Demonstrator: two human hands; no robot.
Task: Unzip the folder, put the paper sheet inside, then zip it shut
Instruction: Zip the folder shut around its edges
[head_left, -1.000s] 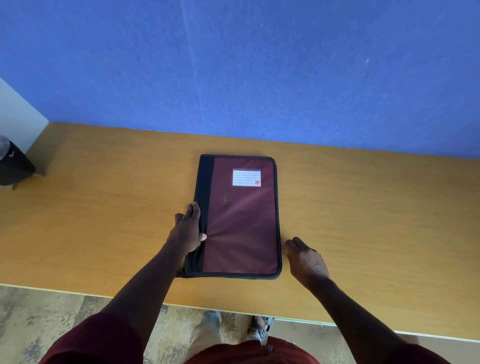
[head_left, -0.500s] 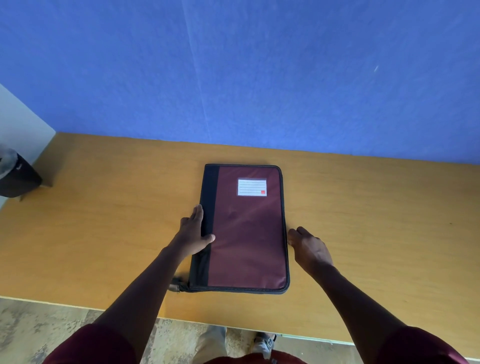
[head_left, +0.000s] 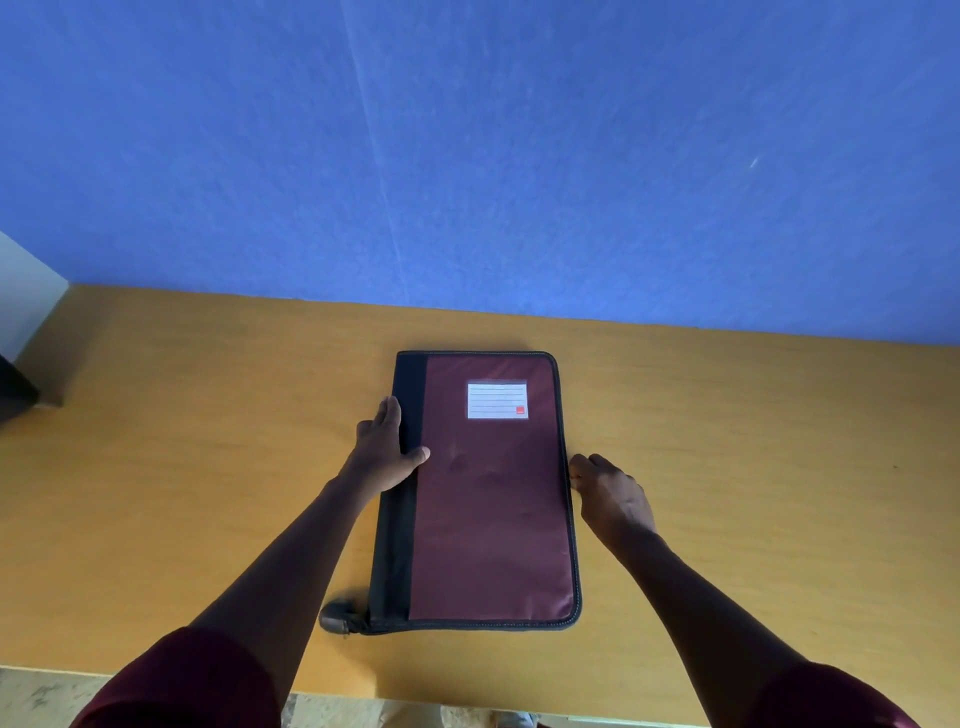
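Head camera, looking forward and down: a maroon zip folder with a black spine strip along its left side lies flat and closed on a yellow-orange wooden surface, its long side running away from the viewer. A white lined label with a small red mark sits in a clear pocket near the folder's far right corner. A dark zipper runs round the edge, and its pull tab sticks out at the near left corner, resting on the surface.

The left hand lies against the folder's left edge about midway along it. Its fingers are straight and point away beside the spine, and its thumb rests on top of the cover; this grip is relaxed and not curled round anything. The right hand is at the folder's right edge, with its fingers bent toward the zipper line. Whether the fingertips pinch the edge or only touch it cannot be told.

Both forearms reach in from maroon sleeves at the bottom. A blue wall rises behind the surface. A dark object shows at the far left, cut off by the frame.
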